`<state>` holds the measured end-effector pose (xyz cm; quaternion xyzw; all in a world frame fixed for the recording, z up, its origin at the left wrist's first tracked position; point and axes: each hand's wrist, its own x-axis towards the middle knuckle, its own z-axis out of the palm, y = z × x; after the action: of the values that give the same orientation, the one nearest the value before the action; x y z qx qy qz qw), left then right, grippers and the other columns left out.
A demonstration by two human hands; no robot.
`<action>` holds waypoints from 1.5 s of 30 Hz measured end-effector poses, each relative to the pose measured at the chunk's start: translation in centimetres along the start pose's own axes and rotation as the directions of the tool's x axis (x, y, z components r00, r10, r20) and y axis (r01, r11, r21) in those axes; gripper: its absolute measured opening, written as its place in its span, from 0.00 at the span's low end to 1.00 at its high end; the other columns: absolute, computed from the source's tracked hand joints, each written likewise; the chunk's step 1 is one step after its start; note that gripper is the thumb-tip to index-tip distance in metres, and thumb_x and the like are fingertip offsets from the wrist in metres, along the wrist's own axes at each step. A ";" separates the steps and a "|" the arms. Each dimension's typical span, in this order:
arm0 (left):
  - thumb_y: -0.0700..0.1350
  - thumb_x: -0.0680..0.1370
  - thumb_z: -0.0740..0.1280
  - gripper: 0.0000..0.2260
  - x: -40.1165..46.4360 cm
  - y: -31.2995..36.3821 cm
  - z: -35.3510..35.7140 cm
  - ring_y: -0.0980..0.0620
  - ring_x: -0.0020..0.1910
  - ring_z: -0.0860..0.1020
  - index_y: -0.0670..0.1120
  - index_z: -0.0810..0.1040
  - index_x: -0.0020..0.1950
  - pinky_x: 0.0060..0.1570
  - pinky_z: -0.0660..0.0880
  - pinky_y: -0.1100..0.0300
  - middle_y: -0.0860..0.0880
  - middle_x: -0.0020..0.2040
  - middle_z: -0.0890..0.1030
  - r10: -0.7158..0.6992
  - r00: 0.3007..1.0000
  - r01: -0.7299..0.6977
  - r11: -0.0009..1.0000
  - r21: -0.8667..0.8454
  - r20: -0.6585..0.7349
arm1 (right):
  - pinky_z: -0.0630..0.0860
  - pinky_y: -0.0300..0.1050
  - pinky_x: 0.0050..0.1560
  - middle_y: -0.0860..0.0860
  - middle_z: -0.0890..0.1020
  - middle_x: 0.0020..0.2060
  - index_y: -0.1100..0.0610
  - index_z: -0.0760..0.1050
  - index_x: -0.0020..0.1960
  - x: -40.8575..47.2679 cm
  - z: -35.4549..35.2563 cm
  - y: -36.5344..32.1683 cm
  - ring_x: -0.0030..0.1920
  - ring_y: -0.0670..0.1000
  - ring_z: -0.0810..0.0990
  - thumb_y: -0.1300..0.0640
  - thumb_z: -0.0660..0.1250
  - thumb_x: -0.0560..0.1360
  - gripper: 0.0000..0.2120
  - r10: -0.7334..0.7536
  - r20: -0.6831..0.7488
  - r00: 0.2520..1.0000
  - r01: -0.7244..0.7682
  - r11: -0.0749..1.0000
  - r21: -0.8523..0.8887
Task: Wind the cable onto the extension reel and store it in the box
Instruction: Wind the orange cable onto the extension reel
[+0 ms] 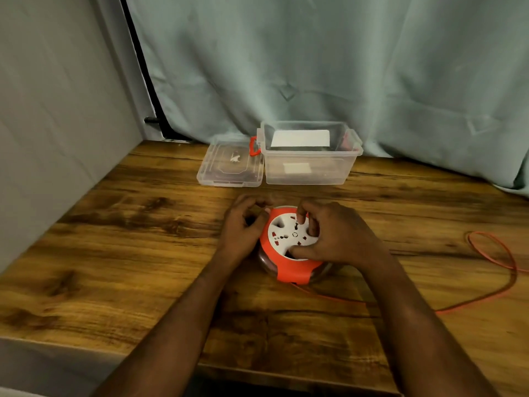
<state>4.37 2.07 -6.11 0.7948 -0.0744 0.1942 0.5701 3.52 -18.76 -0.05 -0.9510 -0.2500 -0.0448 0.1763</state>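
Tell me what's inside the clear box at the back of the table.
Through the clear box walls a white rectangular card or sheet shows, plus something reddish at its right end. What that is, I cannot tell.

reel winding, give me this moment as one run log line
phase: winding | left hand: steadying reel rim | right hand: fingers on white face | cable: partly loose on table | box: open, lid off

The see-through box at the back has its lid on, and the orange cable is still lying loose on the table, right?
Not quite. In the head view the clear box is open; its lid lies flat on the table just to its left. The rest is right: the orange cable lies loose on the table, trailing from the reel.
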 end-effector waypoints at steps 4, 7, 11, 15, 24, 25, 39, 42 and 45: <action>0.39 0.79 0.69 0.07 -0.1 0.0 -0.1 0.64 0.50 0.79 0.51 0.82 0.53 0.46 0.75 0.73 0.58 0.54 0.77 -0.001 1.000 0.001 1.000 -0.017 -0.008 | 0.63 0.36 0.33 0.38 0.71 0.31 0.45 0.74 0.46 0.3 0.8 -0.9 0.36 0.43 0.74 0.31 0.76 0.62 0.23 -0.001 -0.042 0.999 -0.002 0.997 -0.072; 0.41 0.79 0.69 0.07 -0.1 -0.1 -0.2 0.60 0.51 0.80 0.51 0.82 0.53 0.46 0.77 0.70 0.57 0.55 0.78 -0.033 0.999 0.032 0.999 -0.035 -0.024 | 0.61 0.35 0.33 0.37 0.70 0.31 0.46 0.73 0.41 0.5 0.9 -1.0 0.34 0.41 0.71 0.30 0.76 0.63 0.22 0.023 -0.048 0.999 -0.027 0.997 -0.078; 0.42 0.79 0.69 0.07 -0.1 -0.1 -0.1 0.59 0.50 0.80 0.53 0.82 0.52 0.47 0.79 0.67 0.56 0.55 0.78 -0.043 0.999 0.042 0.998 -0.040 -0.023 | 0.60 0.37 0.34 0.38 0.70 0.30 0.46 0.68 0.33 0.4 0.9 -1.2 0.33 0.38 0.68 0.31 0.76 0.64 0.23 0.045 -0.047 0.998 -0.049 0.997 -0.068; 0.41 0.79 0.67 0.08 0.0 -0.4 -0.2 0.57 0.50 0.80 0.54 0.82 0.51 0.49 0.80 0.61 0.53 0.55 0.79 -0.053 0.999 0.053 0.999 -0.013 -0.014 | 0.62 0.39 0.34 0.40 0.75 0.32 0.47 0.71 0.34 0.3 1.1 -1.4 0.34 0.41 0.71 0.31 0.75 0.62 0.22 0.033 -0.043 0.999 -0.036 0.998 -0.055; 0.44 0.80 0.68 0.11 -0.1 0.0 -0.3 0.55 0.62 0.78 0.51 0.82 0.62 0.62 0.78 0.51 0.53 0.61 0.78 -0.130 0.981 0.137 0.990 -0.035 0.143 | 0.63 0.38 0.33 0.39 0.74 0.30 0.48 0.71 0.34 0.4 0.7 -0.8 0.34 0.41 0.73 0.31 0.76 0.62 0.24 0.062 -0.036 0.997 -0.063 0.997 -0.041; 0.43 0.80 0.67 0.11 -0.2 0.1 -0.2 0.55 0.61 0.78 0.50 0.83 0.61 0.62 0.78 0.51 0.53 0.61 0.78 -0.126 0.982 0.134 0.990 -0.050 0.140 | 0.62 0.38 0.33 0.39 0.73 0.30 0.49 0.72 0.34 0.4 0.8 -1.0 0.34 0.41 0.72 0.31 0.76 0.63 0.24 0.064 -0.039 0.997 -0.066 0.997 -0.048; 0.43 0.81 0.66 0.10 -0.3 -0.1 -0.2 0.57 0.61 0.77 0.50 0.82 0.61 0.62 0.77 0.53 0.52 0.61 0.78 -0.078 0.991 0.081 0.997 -0.018 0.104 | 0.66 0.33 0.38 0.37 0.81 0.45 0.40 0.78 0.56 0.2 -0.4 1.0 0.39 0.37 0.75 0.47 0.77 0.68 0.18 -0.060 -0.002 0.998 0.060 0.994 0.097; 0.43 0.80 0.67 0.10 -0.3 -0.1 -0.2 0.56 0.60 0.78 0.54 0.82 0.59 0.62 0.77 0.53 0.52 0.60 0.78 -0.060 0.992 0.062 0.998 -0.018 0.109 | 0.69 0.31 0.35 0.32 0.77 0.45 0.40 0.78 0.61 -0.1 -1.1 2.3 0.40 0.30 0.76 0.52 0.80 0.67 0.24 -0.052 0.121 0.991 0.029 0.982 0.185; 0.43 0.80 0.67 0.10 -0.3 0.0 -0.1 0.57 0.60 0.78 0.57 0.81 0.57 0.62 0.77 0.56 0.53 0.59 0.78 -0.060 0.992 0.063 0.998 -0.020 0.113 | 0.70 0.31 0.33 0.33 0.80 0.53 0.39 0.74 0.67 0.1 -1.0 2.6 0.40 0.30 0.76 0.49 0.81 0.68 0.30 -0.034 0.143 0.989 0.002 0.976 0.217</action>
<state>4.07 2.16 -6.20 0.7997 -0.0840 0.1304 0.5799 4.88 -21.20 0.09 -0.9246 -0.2741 0.0507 0.2598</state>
